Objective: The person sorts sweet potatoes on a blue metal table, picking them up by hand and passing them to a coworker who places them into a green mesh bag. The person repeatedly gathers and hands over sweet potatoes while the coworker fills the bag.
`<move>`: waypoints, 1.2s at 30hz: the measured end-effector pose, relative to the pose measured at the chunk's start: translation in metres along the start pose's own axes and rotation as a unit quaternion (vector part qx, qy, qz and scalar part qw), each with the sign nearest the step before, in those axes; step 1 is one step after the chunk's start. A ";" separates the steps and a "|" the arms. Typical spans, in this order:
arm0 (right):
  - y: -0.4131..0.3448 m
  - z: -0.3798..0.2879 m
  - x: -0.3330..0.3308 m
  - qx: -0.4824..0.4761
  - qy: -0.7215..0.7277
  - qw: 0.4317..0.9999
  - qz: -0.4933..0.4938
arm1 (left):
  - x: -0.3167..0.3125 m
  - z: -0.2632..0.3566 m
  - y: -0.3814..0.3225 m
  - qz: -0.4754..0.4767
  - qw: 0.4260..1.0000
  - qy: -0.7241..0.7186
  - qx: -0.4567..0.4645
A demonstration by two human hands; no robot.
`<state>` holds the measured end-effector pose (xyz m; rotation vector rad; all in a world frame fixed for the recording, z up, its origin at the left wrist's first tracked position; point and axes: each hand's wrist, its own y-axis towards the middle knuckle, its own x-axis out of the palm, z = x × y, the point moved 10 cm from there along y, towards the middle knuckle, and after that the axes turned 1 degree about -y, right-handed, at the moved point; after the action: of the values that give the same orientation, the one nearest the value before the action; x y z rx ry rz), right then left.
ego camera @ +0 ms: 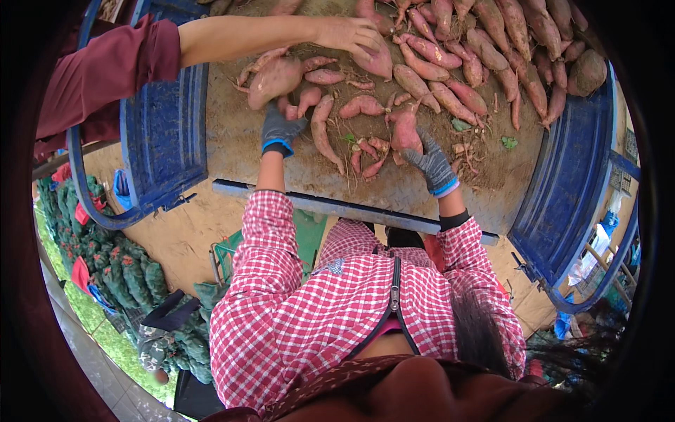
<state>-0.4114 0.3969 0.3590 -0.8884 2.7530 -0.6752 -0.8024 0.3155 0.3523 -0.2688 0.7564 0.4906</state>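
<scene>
My left hand (282, 126), in a grey knit glove with a blue cuff, is at the lower ends of small sweet potatoes, just below a large sweet potato (275, 82); its fingers are partly hidden, so its grip is unclear. Gloved alike, my right hand (431, 161) has its fingers around the lower right side of a plump sweet potato (406, 131). Between my hands lie a long curved sweet potato (321, 132), a bent one (362, 106) and several small pieces (372, 153) with roots.
A large pile of sweet potatoes (490, 47) covers the upper right of the soil-covered truck bed (474, 195). Blue metal side panels (166, 126) flank it. From the left, another person's bare hand (353, 37) reaches onto a sweet potato. Filled green mesh sacks (121, 269) stand at lower left.
</scene>
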 end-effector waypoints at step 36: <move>-0.132 -0.191 0.006 -0.399 -0.183 0.896 0.062 | 0.077 0.303 -0.147 -0.233 0.931 -0.216 0.178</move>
<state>-0.4050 0.3683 0.5895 -0.8234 2.6601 0.6515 -0.5003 0.3371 0.5192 0.0075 0.3176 -0.0496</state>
